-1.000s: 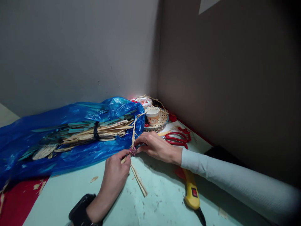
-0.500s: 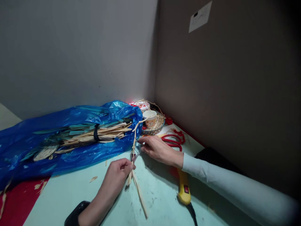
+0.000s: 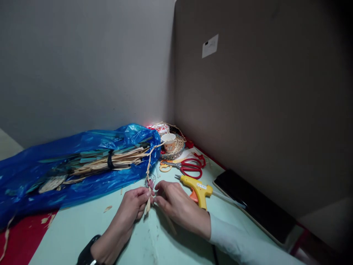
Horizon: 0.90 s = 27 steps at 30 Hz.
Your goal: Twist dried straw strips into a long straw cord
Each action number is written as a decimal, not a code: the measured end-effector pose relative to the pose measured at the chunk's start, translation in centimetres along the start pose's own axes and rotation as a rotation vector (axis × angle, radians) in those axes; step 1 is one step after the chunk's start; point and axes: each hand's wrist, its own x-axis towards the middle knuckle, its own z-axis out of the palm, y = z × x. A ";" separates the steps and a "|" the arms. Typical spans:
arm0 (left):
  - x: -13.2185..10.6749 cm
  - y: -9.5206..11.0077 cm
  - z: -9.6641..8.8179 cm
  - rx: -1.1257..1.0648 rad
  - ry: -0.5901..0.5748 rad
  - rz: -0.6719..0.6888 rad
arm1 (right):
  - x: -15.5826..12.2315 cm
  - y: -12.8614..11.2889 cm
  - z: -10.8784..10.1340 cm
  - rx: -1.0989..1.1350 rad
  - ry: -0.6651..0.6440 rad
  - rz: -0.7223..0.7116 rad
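A twisted braid of pale straw strips (image 3: 148, 168) runs down from beside the paper cup. What looks like a dark red binder clip (image 3: 150, 183) with wire handles sits on it. Just below the clip, my left hand (image 3: 135, 203) pinches the strips between thumb and fingers, and short ends (image 3: 147, 210) stick out beneath. My right hand (image 3: 176, 204) is close beside it, thumb and fingertips curled at a loose straw strip (image 3: 171, 225) whose tail passes under the hand. The exact contact of its fingertips is partly hidden.
Left lies a blue plastic bag (image 3: 91, 187) with a tied straw bundle (image 3: 124, 159). Behind stand a paper cup (image 3: 169, 144) and a woven basket (image 3: 178, 149). Red-handled scissors (image 3: 191, 170), a yellow glue gun (image 3: 199, 188) and a black flat device (image 3: 253, 206) lie right.
My right hand has moved down and toward me, from beside the clip to the strips at my left hand. The loose strip's tail has swung right. The view has shifted, revealing the glue gun.
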 end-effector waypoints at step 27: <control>1.8 -1.6 0.1 0.415 0.129 0.289 | -0.6 -1.0 -0.5 -0.295 -0.025 0.003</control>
